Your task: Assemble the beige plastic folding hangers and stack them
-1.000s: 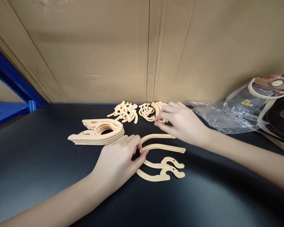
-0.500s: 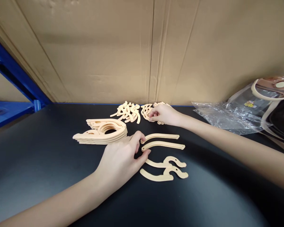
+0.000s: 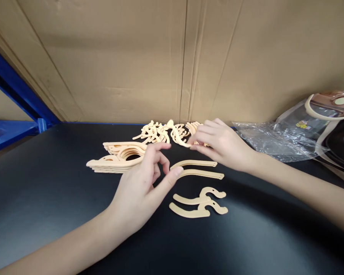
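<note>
My right hand [image 3: 222,145] pinches a small curved tan wooden piece [image 3: 177,135] lifted off the far heap of small curved pieces [image 3: 154,133]. My left hand [image 3: 143,183] hovers above the black table [image 3: 46,198] with its fingers spread apart and nothing in them. Just right of it lie two long curved strips [image 3: 200,170]. Nearer me are two hook-shaped pieces [image 3: 199,204], side by side. A stack of larger arched pieces [image 3: 117,158] sits left of my left hand.
A cardboard wall [image 3: 160,61] closes the table's far side. Crumpled clear plastic bags [image 3: 269,141] and a packaged item with a tan rim [image 3: 329,105] lie at the right. Blue shelving [image 3: 14,114] stands at the left.
My right hand has drawn back from the far heap with a small curved piece in its fingers. My left hand has lifted off the long strips and spread its fingers.
</note>
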Available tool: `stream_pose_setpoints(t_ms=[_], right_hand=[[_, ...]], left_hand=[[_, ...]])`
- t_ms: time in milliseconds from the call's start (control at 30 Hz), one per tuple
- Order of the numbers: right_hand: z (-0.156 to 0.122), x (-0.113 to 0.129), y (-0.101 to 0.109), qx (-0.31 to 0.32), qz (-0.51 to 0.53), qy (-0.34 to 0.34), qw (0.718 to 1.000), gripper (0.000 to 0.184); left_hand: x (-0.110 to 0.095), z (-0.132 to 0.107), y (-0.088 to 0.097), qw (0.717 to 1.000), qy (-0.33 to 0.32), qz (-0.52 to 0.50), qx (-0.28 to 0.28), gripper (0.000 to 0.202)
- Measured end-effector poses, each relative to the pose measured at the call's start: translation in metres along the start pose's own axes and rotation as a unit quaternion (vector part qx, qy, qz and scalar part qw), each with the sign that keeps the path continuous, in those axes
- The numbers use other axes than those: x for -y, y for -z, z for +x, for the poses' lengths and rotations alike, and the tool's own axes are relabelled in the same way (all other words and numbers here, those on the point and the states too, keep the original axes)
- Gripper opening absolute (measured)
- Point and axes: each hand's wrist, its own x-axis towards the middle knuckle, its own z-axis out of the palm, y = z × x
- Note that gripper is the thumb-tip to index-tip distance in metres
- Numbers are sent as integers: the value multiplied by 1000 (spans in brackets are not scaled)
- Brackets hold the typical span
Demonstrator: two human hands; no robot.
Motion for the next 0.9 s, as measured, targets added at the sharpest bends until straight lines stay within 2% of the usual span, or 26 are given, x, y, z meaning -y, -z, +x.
stream_pose_setpoints(t_ms=[100,200,300,433,667,800,900], right_hand=[[-27,16,5,8,-70,80,994,23],[-48,25,5,28,-90,108,990,19],[-59,26,3,24,-78,88,993,19],[-64,21,1,0,-72,47,996,22],[-71,12,-3,-6,-65,30,997,23],[-74,16,-4,-29,23,14,999,25],[-73,24,-3,-53,125,-39,990,22]], left_hand=[[-1,2,2,1000,0,12,-18,46],[0,2,-1,998,-55,42,-3,36],[0,2,-4,993,-102,56,28,23],[1,3,-6,992,-105,52,50,20],[7,1,-7,984,-145,49,86,16],[5,-5,-9,978,-181,59,83,13],[1,-10,-11,973,-206,63,87,8]])
